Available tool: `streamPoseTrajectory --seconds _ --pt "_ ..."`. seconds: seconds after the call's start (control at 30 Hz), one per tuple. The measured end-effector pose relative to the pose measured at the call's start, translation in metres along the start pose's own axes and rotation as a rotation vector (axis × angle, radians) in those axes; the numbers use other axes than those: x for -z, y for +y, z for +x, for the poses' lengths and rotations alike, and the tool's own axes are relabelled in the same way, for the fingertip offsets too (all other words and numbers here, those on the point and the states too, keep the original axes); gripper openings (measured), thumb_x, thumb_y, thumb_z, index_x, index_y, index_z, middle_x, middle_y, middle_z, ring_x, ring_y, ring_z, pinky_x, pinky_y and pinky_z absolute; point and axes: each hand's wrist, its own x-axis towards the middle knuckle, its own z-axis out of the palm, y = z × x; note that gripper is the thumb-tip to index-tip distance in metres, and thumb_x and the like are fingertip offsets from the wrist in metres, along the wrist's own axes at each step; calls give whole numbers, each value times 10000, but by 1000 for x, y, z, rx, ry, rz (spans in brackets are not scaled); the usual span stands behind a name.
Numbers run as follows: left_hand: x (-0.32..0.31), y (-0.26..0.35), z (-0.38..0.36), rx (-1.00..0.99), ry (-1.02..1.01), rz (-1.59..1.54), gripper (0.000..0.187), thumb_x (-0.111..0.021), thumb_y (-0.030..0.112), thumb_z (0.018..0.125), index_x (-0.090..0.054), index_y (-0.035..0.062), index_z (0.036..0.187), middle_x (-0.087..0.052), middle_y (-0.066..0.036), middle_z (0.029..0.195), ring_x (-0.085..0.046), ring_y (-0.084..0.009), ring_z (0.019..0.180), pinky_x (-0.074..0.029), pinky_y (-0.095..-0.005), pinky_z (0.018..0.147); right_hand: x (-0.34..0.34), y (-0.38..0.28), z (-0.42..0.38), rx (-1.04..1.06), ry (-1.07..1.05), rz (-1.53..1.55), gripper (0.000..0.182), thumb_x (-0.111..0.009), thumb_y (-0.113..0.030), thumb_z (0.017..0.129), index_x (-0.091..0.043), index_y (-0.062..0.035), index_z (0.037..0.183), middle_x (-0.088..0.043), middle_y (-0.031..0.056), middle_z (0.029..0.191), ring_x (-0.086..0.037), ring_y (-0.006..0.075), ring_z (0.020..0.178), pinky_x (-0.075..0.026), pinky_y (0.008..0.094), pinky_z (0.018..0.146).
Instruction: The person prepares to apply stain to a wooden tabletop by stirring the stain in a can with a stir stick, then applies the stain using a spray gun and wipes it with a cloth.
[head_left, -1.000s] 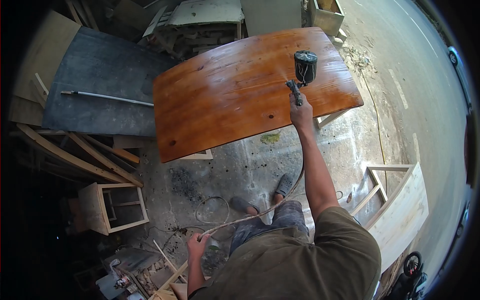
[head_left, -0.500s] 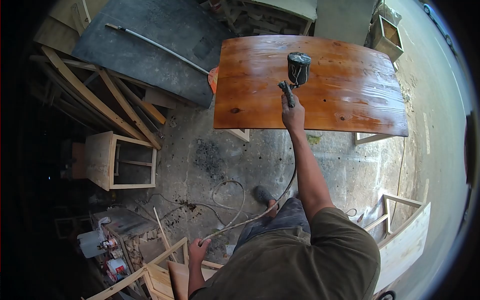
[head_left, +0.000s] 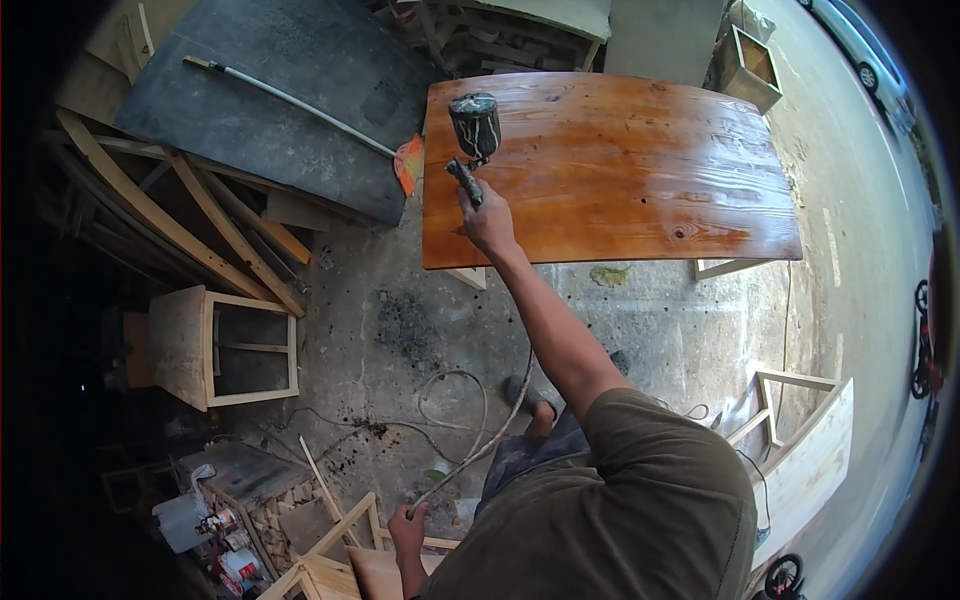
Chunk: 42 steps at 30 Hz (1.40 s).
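My right hand (head_left: 488, 220) is closed around the handle of a spray gun (head_left: 466, 183), whose dark, paint-streaked cup (head_left: 475, 124) stands above it. The gun is held over the left part of a glossy, reddish-brown wooden tabletop (head_left: 620, 170). From the gun side, an air hose (head_left: 490, 447) runs down past my legs to my left hand (head_left: 408, 524), which is closed on it at the lower left. Light wooden supports (head_left: 725, 267) show beneath the tabletop's near edge.
A dark board (head_left: 270, 110) lies at the left with a long pole (head_left: 300, 108) on it. Wooden frames (head_left: 252, 348) stand left and right, and hose loops lie on the stained concrete floor (head_left: 400, 330). A car (head_left: 865, 60) is on the road at right.
My right hand and the spray gun have moved left across the tabletop, toward its left end. My left hand stays on the hose. A car has come further into view at upper right.
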Motion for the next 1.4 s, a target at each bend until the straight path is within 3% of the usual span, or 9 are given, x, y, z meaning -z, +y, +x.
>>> streamPoseTrajectory --seconds 0.1,0.3,0.57,0.77,1.07,1.17,1.27,1.4 --pt "-3 7 10 -25 1 18 367 -838 310 860 -668 -15 852 -602 -53 666 -509 -132 631 -476 -354 627 20 -1 14 -60 -5 -59 285 -634 -313 1000 -619 -30 1039 -685 276 958 -655 492 894 -495 547 761" --pt "-7 35 33 -145 -10 -81 362 -839 295 850 -644 -10 827 -575 -20 671 -490 -113 643 -455 -331 610 118 42 33 -46 92 -200 280 -642 -326 997 -640 -51 1048 -684 267 884 -655 494 858 -501 547 723" --pt "-24 207 33 -345 -261 -137 417 -834 361 823 -611 12 777 -475 48 670 -411 -90 647 -343 -296 579 329 96 57 -121 302 -263 249 -640 -299 1008 -653 -56 1062 -690 244 868 -672 455 828 -521 497 718" --pt "-76 329 2 -395 -333 -138 405 -855 357 804 -634 19 778 -519 43 683 -444 -81 652 -369 -279 593 490 124 77 -122 439 -358 232 -647 -279 1012 -669 -51 1047 -679 221 821 -675 416 778 -519 460 689" --pt "-137 498 -57 -523 -438 4 411 -870 367 788 -653 18 783 -545 24 671 -477 -86 656 -397 -283 601 686 167 101 -182 574 -595 253 -636 -268 1016 -670 -22 1064 -678 239 837 -673 420 776 -505 485 669" --pt "-143 527 -72 -566 -451 48 418 -872 375 782 -659 17 785 -559 11 673 -483 -90 656 -403 -289 598 727 194 110 -141 608 -744 276 -624 -248 1014 -664 -13 1152 -703 250 938 -687 441 847 -532 504 708" --pt "-144 540 -82 -600 -447 106 423 -872 381 784 -661 15 784 -564 4 671 -485 -93 654 -404 -294 593 741 208 118 -42 655 -778 247 -609 -263 1031 -675 -31 1082 -698 234 839 -686 429 769 -519 483 662" --pt "-130 555 -88 -542 -427 147 416 -871 372 796 -661 14 788 -556 13 660 -484 -94 650 -406 -294 592 722 204 118 -195 604 -640 280 -619 -263 1020 -672 -17 1142 -692 253 870 -684 433 802 -520 490 693"
